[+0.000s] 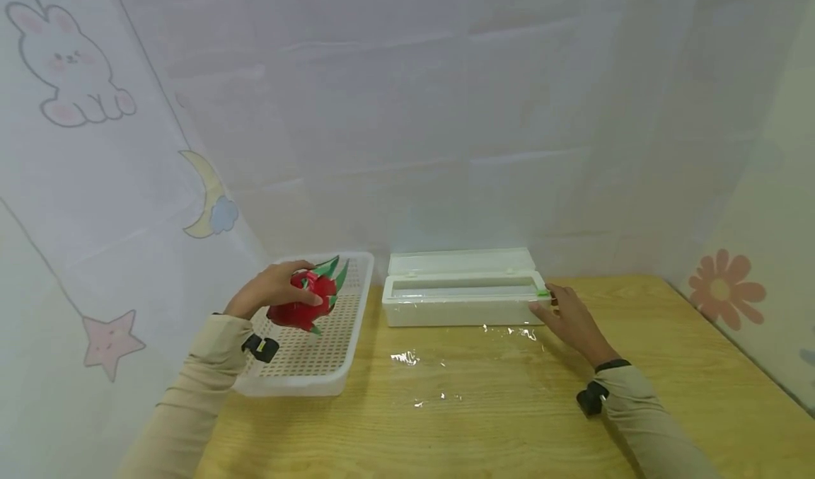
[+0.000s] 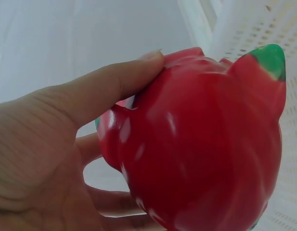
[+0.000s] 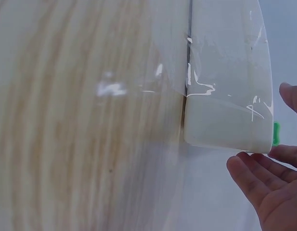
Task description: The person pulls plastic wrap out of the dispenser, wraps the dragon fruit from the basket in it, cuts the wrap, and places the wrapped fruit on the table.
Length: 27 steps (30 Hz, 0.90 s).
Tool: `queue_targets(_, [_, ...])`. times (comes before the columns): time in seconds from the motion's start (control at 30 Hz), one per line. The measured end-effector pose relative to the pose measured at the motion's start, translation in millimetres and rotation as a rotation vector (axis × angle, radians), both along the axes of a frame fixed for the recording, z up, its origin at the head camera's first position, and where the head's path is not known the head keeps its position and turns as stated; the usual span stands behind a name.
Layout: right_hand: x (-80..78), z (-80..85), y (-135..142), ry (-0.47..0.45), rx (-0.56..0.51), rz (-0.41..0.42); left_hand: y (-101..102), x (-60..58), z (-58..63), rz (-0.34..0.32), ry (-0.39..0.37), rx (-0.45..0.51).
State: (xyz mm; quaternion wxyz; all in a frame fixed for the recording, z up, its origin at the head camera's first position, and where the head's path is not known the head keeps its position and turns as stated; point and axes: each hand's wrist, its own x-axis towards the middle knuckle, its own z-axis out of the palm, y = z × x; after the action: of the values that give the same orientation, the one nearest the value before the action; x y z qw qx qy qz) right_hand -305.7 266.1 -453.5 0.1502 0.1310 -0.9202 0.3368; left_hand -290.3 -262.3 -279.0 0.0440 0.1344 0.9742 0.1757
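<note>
A red dragon fruit (image 1: pixel 304 299) with green-tipped scales is held in my left hand (image 1: pixel 272 289), above the white basket (image 1: pixel 360 309). In the left wrist view the thumb lies along one side of the dragon fruit (image 2: pixel 201 139), with the fingers reaching behind it. My right hand (image 1: pixel 573 321) is at the right end of a long white cling film dispenser (image 1: pixel 461 314), its lid (image 1: pixel 461 260) raised at the back. Fingertips are right at the dispenser's end in the right wrist view, near a small green slider (image 3: pixel 276 134). Clear film (image 1: pixel 439 380) stretches from the dispenser toward me.
The wooden table (image 1: pixel 509 436) carries the basket at left and the dispenser near the back wall. A pale printed cloth (image 1: pixel 446 111) hangs close behind both. The film lies over the tabletop in front of the dispenser.
</note>
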Motion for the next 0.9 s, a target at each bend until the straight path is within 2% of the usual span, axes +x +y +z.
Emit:
queue_targets(0.43, [-0.3, 0.9, 2.7, 0.036, 0.019, -0.011, 24.8, 21.2, 24.7, -0.051, 0.114, 0.085])
queue_targets(0.8, [-0.9, 0.3, 7.7, 0.038, 0.029, -0.036, 66.9, 38.7, 30.8, -0.158, 0.122, 0.161])
queue_targets(0.9, [-0.9, 1.6, 9.4, 0.031, 0.033, -0.037, 78.1, 39.8, 29.5, -0.2, 0.136, 0.143])
